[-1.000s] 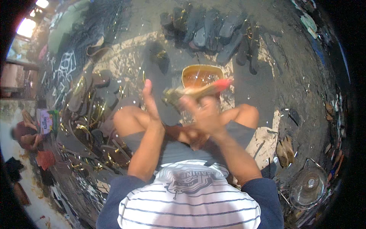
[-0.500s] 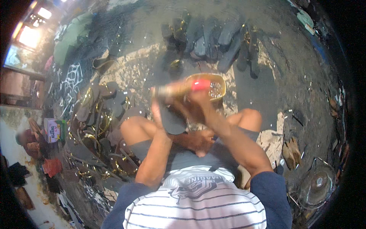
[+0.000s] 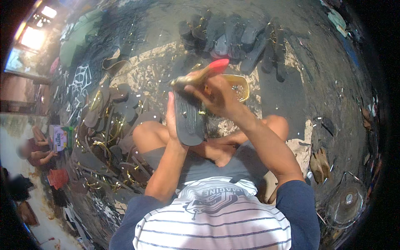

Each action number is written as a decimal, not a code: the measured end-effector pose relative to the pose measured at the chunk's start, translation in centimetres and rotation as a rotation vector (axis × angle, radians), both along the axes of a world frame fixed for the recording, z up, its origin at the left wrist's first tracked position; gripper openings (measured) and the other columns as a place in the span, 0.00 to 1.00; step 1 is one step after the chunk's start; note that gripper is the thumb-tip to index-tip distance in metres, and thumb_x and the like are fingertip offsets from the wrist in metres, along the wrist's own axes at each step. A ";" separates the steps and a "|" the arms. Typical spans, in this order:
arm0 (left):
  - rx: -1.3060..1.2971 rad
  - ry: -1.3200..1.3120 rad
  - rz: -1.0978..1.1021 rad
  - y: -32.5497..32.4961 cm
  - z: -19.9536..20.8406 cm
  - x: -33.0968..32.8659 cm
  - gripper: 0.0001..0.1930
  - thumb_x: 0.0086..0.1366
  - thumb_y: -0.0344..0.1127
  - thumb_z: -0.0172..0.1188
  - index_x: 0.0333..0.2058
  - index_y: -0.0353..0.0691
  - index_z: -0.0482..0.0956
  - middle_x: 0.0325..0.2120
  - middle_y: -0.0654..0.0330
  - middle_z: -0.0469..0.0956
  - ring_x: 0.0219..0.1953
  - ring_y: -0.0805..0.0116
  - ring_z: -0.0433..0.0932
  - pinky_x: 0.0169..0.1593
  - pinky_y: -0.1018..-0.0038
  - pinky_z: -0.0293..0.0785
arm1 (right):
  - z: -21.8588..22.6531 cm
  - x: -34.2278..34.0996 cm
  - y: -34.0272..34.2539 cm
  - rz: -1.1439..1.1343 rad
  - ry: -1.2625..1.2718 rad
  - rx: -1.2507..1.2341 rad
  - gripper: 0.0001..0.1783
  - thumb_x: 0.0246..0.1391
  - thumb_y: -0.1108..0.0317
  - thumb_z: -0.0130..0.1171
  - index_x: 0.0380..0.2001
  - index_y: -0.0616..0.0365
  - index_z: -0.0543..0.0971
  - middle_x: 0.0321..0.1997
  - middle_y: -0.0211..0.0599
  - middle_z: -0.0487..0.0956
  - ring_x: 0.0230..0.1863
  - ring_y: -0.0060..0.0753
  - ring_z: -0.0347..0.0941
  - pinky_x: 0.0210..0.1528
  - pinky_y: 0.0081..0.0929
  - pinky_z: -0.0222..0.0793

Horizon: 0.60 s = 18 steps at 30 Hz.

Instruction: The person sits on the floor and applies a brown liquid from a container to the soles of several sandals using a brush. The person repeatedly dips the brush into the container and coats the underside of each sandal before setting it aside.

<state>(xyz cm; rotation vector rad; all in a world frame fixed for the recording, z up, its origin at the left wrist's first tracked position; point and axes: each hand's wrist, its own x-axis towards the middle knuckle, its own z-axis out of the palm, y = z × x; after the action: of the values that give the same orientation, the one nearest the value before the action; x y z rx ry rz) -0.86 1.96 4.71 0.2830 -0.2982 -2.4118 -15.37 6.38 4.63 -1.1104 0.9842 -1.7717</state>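
Observation:
My left hand (image 3: 171, 123) is closed along the left side of a dark sandal sole (image 3: 189, 121), holding it upright over my lap. A small shiny gold bit shows on the sole's right side. My right hand (image 3: 218, 93) grips a tool with a red end (image 3: 218, 65) and a brownish-gold body. Its body slants across the top of the sole; its exact kind cannot be made out. Just behind my right hand, a yellow tray (image 3: 245, 87) holds many small shiny bits and is partly hidden by the hand.
Dark sandals with gold straps (image 3: 104, 137) are heaped at left. More dark soles (image 3: 227, 39) stand in a row at the far side. A dark mat (image 3: 283, 100) lies at right, with brown gloves (image 3: 320, 166) and a round fan-like object (image 3: 348, 202) nearer. Another person (image 3: 39, 152) sits at far left.
The red end has swung up and is tilted now, where before the tool was blurred and nearly level. The sole's face has come into view. My left hand still holds it.

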 end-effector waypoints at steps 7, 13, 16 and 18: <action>0.042 -0.041 -0.085 -7.5 -4.9 2.1 0.34 0.71 0.65 0.48 0.51 0.35 0.78 0.41 0.42 0.83 0.35 0.51 0.84 0.38 0.58 0.83 | -0.2 3.8 7.4 0.100 0.242 0.370 0.17 0.62 0.66 0.64 0.51 0.63 0.81 0.52 0.39 0.82 0.53 0.33 0.77 0.59 0.33 0.70; 0.299 -0.368 0.007 -5.0 -9.1 4.8 0.35 0.70 0.60 0.52 0.61 0.34 0.69 0.56 0.43 0.75 0.59 0.45 0.74 0.63 0.48 0.72 | 2.6 -2.5 8.7 -0.350 0.025 0.262 0.20 0.65 0.67 0.62 0.57 0.64 0.74 0.53 0.36 0.80 0.53 0.26 0.75 0.57 0.25 0.70; 0.166 -0.492 0.027 -3.8 -9.7 4.9 0.24 0.71 0.47 0.57 0.56 0.35 0.70 0.53 0.47 0.77 0.53 0.48 0.79 0.59 0.50 0.77 | 1.0 -5.2 11.3 -0.555 -0.029 0.311 0.22 0.64 0.66 0.63 0.56 0.66 0.73 0.51 0.37 0.80 0.53 0.25 0.74 0.57 0.25 0.69; 0.051 -0.641 0.030 -4.7 -11.1 4.3 0.16 0.72 0.41 0.57 0.52 0.37 0.72 0.52 0.49 0.78 0.50 0.50 0.82 0.56 0.54 0.81 | 0.6 -6.3 14.1 -0.697 0.004 0.379 0.22 0.64 0.63 0.64 0.55 0.67 0.74 0.50 0.37 0.80 0.53 0.24 0.73 0.56 0.25 0.68</action>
<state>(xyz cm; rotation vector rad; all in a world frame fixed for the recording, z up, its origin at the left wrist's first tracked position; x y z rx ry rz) 3.45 -2.74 -6.41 1.0765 -0.5083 -2.2392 -21.70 20.49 5.25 -0.5548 1.7727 -1.9726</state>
